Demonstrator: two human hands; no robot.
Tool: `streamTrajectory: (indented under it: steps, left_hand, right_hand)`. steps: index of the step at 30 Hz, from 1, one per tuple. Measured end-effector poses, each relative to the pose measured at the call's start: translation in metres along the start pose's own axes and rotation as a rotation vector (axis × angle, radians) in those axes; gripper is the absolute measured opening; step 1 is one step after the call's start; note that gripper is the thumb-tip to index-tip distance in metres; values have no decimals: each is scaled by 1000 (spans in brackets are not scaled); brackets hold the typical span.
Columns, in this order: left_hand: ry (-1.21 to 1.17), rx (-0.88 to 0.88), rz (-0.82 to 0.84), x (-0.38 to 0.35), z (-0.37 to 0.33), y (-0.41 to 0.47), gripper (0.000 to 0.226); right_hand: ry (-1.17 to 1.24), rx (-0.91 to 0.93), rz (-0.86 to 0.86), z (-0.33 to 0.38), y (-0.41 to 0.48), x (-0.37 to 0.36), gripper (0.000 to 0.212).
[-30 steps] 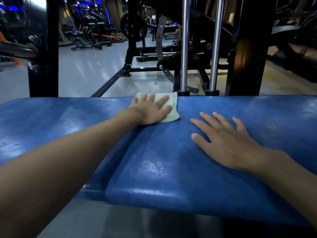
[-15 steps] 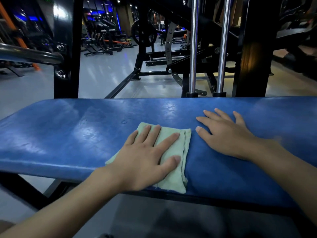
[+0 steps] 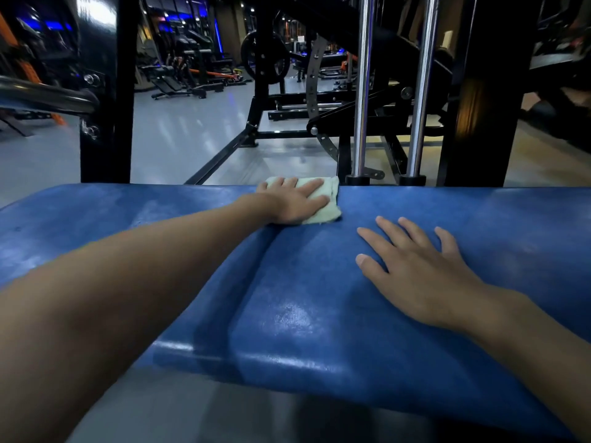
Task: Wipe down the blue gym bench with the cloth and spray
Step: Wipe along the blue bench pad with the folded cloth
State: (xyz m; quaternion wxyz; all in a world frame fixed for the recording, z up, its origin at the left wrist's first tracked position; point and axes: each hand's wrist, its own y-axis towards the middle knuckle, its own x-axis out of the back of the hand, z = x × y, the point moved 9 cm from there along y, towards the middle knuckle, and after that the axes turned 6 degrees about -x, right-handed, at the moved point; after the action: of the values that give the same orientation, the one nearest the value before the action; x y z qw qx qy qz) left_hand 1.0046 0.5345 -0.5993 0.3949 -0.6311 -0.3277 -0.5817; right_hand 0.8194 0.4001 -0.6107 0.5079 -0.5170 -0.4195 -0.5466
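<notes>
The blue gym bench [image 3: 307, 302] spans the whole width in front of me, its padded top glossy. A pale green folded cloth [image 3: 327, 199] lies at the bench's far edge. My left hand [image 3: 292, 203] presses flat on the cloth with the arm stretched far forward. Palm down, my right hand [image 3: 415, 270] rests on the bare pad to the right of the cloth, fingers spread, holding nothing. No spray bottle is in view.
Just beyond the bench's far edge stand two chrome guide rods [image 3: 363, 91] and black machine posts [image 3: 105, 91]. A black bar [image 3: 48, 97] juts in from the left. Grey gym floor [image 3: 192, 139] and more machines lie behind.
My left hand has pushed the cloth from the bench's near edge back out to the far edge. The right hand has stayed flat on the pad.
</notes>
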Motion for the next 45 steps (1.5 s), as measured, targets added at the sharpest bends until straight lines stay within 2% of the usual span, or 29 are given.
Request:
streamTrajectory:
  steps: [6, 11, 14, 17, 20, 23, 26, 36, 40, 45]
  left_hand:
    - [-6, -9, -26, -2, -2, -12, 70]
    - [12, -107, -77, -13, -23, -103, 63]
    - [29, -126, -53, -20, -36, -162, 63]
    - [55, -139, -40, -25, -43, -203, 67]
    - [51, -157, -37, -27, -44, -218, 77]
    - [36, -150, -10, -24, -39, -203, 73]
    - [19, -133, -18, -19, -27, -160, 64]
    - [0, -6, -5, 0, 13, 6, 69]
    - [-1, -17, -35, -2, 13, -3, 65]
    - [1, -85, -79, -10, 1, -77, 63]
  right_hand:
    - [11, -11, 13, 0, 0, 1, 63]
    - [18, -20, 21, 0, -2, 2, 60]
    - [32, -18, 26, 1, -2, 4, 61]
    - [13, -22, 38, 1, -4, 6, 60]
    - [-23, 29, -27, 10, -1, 18, 59]
    - [61, 73, -17, 23, 1, 16, 61]
    - [29, 82, 21, 29, 3, 4, 63]
    - [-2, 66, 5, 28, 5, 2, 69]
    - [7, 66, 19, 28, 6, 2, 69]
    - [16, 64, 14, 27, 4, 2, 68]
